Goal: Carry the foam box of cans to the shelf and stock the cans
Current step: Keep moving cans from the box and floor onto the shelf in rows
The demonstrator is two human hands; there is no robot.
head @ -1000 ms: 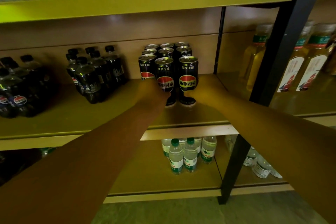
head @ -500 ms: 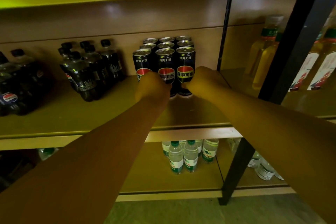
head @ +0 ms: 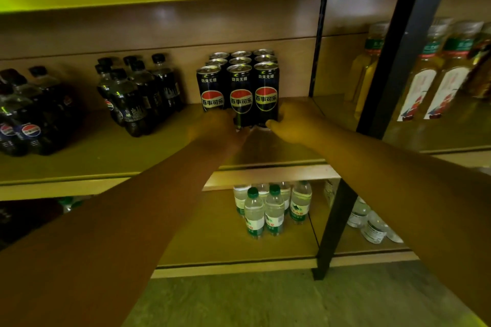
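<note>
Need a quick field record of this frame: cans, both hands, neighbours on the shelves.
cans: black cans, three across, three rows deep, upright on the middle shelf
left hand: left hand at base of front row, grip unclear
right hand: right hand against the right front can's base, grip unclear
left of cans: dark cola bottles
shelf below: water bottles
foam box: not in view

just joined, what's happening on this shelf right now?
A person is stocking black cans on the middle shelf. Both hands are at the base of the front row: the left hand by the left cans, the right hand against the right one. The cans stand upright, three wide and three deep. No foam box is in view.
</note>
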